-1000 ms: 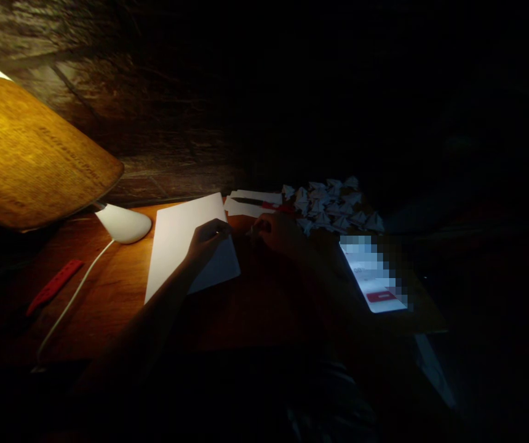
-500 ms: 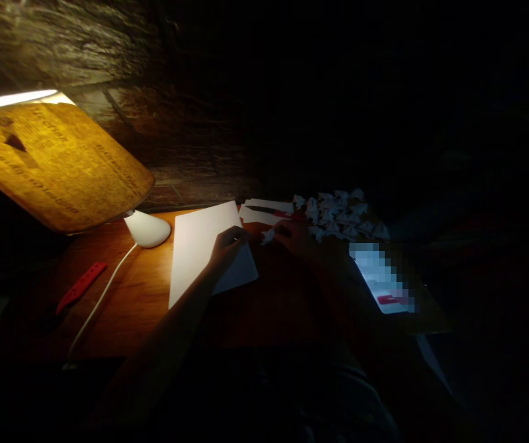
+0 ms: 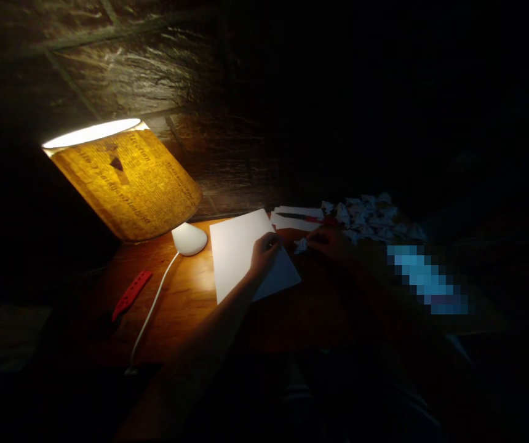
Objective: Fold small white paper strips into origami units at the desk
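My left hand (image 3: 264, 251) is over the right part of a large white paper sheet (image 3: 237, 252), its fingers curled together; whatever they may hold is too dark to see. To its right, my right hand (image 3: 331, 242) pinches a small folded white paper piece (image 3: 301, 246) by its right side, just above the wooden table. Beyond that hand lies a pile of similar folded paper pieces (image 3: 370, 212). White paper strips (image 3: 292, 223) rest behind both hands, with a dark-bladed, red-handled tool (image 3: 308, 218) across them, perhaps a knife or scissors.
A lit lamp (image 3: 139, 184) with a printed yellow shade stands at the left; its white cord (image 3: 154, 307) runs to the front edge. A red perforated object (image 3: 131, 294) lies left of the cord. At the right glows a blurred phone-like screen (image 3: 425, 280). A stone wall rises behind.
The camera view has turned left, so everything appears farther right and the whole lampshade shows. Both hands keep nearly the same places over the table, the right still pinching the folded paper.
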The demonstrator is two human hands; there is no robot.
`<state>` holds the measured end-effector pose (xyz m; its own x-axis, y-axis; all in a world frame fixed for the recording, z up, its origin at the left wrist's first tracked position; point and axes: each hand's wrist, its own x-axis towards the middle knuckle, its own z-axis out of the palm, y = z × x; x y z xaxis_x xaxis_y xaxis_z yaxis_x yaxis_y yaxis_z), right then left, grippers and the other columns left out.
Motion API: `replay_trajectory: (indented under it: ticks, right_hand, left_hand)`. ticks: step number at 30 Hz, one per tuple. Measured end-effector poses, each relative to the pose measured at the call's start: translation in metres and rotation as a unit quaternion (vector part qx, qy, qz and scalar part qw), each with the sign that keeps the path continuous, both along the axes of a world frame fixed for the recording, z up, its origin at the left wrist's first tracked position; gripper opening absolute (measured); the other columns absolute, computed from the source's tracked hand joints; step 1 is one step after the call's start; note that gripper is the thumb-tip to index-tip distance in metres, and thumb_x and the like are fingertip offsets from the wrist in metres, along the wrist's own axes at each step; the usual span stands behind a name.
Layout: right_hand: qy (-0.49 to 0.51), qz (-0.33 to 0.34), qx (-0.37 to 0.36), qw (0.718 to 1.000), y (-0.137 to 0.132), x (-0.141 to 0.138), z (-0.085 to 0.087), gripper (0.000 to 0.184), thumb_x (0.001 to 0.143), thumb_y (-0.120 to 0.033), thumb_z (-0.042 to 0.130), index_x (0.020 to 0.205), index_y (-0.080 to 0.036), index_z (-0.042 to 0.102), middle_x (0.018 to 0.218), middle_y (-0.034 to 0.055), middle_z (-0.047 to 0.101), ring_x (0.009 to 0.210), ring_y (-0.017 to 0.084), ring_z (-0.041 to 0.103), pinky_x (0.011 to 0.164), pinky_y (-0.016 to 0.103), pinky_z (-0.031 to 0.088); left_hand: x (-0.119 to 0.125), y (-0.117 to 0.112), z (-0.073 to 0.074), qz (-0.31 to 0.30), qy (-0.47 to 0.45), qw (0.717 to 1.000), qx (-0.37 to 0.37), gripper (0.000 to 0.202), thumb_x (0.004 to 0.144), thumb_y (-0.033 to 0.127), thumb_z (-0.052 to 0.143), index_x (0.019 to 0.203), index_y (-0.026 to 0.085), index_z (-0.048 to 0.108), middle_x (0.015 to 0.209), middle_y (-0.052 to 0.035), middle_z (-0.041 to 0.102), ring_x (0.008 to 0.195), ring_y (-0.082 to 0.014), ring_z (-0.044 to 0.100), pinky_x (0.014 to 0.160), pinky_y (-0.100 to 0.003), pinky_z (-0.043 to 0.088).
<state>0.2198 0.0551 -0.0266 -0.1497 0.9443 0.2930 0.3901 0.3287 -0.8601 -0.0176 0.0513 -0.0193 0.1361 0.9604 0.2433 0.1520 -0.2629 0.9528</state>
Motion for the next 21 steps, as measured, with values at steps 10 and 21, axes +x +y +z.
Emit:
replay_trajectory:
  ticks: [10, 21]
  right_hand:
    - [-0.015, 0.002, -0.007, 1.0, -0.002, -0.001, 0.006, 0.012, 0.078, -0.03, 0.078, 0.084, -0.021, 0.082, 0.089, 0.0059, 0.082, 0.085, 0.023, 0.076, 0.085, 0.036, 0.059]
    - [-0.015, -0.077, 0.011, 0.997, -0.024, 0.004, 0.026, 0.01, 0.08, -0.021, 0.069, 0.082, -0.021, 0.078, 0.089, 0.0039, 0.081, 0.089, 0.022, 0.074, 0.09, 0.036, 0.057]
  left_hand:
    - [-0.004, 0.004, -0.002, 0.007, -0.049, 0.999, -0.015, 0.006, 0.08, 0.022, 0.067, 0.08, 0.017, 0.071, 0.07, 0.0, 0.066, 0.067, -0.0141, 0.06, 0.066, -0.025, 0.044]
    - [-0.005, 0.003, -0.001, -0.002, -0.046, 0.999, -0.016, 0.012, 0.074, 0.028, 0.067, 0.078, 0.017, 0.072, 0.066, 0.0006, 0.063, 0.064, -0.0137, 0.057, 0.063, -0.025, 0.042]
